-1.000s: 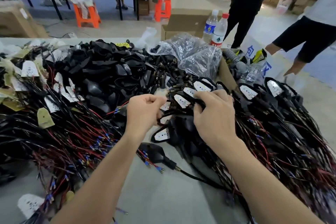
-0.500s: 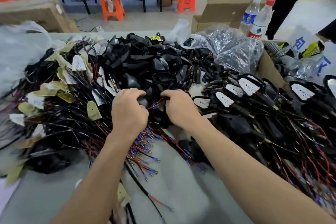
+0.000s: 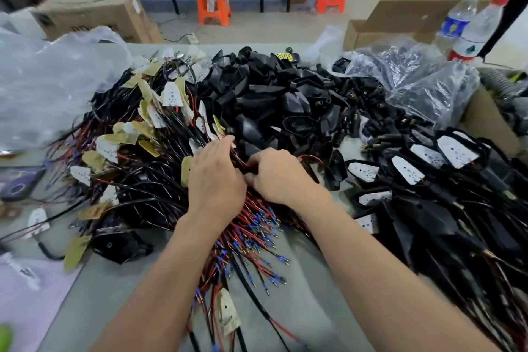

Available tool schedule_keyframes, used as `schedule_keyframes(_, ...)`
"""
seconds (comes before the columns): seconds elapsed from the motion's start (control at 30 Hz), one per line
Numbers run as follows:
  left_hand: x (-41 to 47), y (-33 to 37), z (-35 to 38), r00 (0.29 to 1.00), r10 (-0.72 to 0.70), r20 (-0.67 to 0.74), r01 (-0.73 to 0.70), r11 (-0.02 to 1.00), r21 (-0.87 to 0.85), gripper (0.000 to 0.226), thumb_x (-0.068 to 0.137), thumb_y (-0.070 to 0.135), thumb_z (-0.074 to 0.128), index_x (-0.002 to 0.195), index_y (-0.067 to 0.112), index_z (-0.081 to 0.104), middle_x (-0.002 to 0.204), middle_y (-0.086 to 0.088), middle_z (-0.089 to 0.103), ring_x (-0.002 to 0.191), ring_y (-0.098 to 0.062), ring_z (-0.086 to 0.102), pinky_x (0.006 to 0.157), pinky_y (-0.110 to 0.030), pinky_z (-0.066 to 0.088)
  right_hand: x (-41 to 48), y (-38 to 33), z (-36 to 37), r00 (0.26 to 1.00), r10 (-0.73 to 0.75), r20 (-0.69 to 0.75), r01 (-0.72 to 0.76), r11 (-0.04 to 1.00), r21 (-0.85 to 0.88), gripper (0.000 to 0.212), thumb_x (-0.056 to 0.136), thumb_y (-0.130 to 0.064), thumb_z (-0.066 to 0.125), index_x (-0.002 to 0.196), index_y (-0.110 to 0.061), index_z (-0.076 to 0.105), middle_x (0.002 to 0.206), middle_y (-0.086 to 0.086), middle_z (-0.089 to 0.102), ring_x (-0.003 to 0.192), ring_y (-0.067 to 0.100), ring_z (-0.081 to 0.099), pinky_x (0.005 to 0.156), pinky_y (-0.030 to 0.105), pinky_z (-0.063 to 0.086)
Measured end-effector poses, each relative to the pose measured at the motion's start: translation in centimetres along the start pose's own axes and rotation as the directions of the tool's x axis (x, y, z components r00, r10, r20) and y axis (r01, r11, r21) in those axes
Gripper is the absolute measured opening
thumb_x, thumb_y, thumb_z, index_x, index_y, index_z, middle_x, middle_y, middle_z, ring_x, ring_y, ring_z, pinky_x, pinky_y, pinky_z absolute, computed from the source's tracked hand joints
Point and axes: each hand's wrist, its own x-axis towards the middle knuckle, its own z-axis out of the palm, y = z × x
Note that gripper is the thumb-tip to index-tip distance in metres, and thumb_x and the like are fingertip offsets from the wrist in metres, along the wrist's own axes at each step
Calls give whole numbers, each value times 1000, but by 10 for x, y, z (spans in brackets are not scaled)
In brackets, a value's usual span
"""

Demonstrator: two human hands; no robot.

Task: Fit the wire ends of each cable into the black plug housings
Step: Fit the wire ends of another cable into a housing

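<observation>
A big tangle of black and red cables [image 3: 137, 180] with blue-tipped wire ends [image 3: 251, 234] covers the table's left and middle. Behind it lies a heap of loose black plug housings [image 3: 274, 100]. To the right sit fitted housings with white plates [image 3: 423, 171] and their cables. My left hand [image 3: 214, 180] grips a bunch of cables at the pile's right edge. My right hand [image 3: 277, 174] touches it and holds red and black wires; what lies under its fingers is hidden.
Clear plastic bags [image 3: 423, 77] lie at the back right, a larger one [image 3: 48, 86] at the left. Two water bottles [image 3: 471, 28] and an open cardboard box [image 3: 400, 20] stand behind. The grey table [image 3: 308, 306] shows between my forearms.
Both hands moved left from the fitted housings onto the cable pile and came together. The view swung left and down with them.
</observation>
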Motion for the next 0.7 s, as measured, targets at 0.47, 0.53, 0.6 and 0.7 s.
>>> schedule_keyframes(0.47,-7,8,5,998,47,-46,-41,990,136,44,96,25,59,140,18,61,148,-2,57,147,-19,39,129,-42,12,-12,7,-37,923,265,-280,-88,853,515,33,96,-26,49,69,-18,67,68,-1,72,67,16,63,63,32,46)
schedule_keyframes(0.53,-8,22,4,995,41,-87,-50,993,-104,42,95,35,59,135,25,65,139,7,64,135,-11,49,119,-35,32,-12,10,-52,919,340,-198,-31,564,825,32,97,-19,50,74,-18,72,65,1,73,56,12,55,57,28,42)
schedule_keyframes(0.6,-10,42,5,994,26,103,25,883,-468,38,91,42,57,126,33,70,122,18,71,116,-1,60,104,-30,47,-12,13,-66,922,379,-78,-30,270,962,32,102,-16,50,79,-12,72,61,6,70,49,13,48,49,22,39)
schedule_keyframes(0.7,-13,70,12,910,98,404,260,624,-737,25,94,32,56,106,24,77,98,2,80,99,-19,74,93,-42,57,-12,21,-83,924,379,40,-48,11,999,32,107,-22,49,87,-10,70,64,6,68,47,14,41,44,22,33)
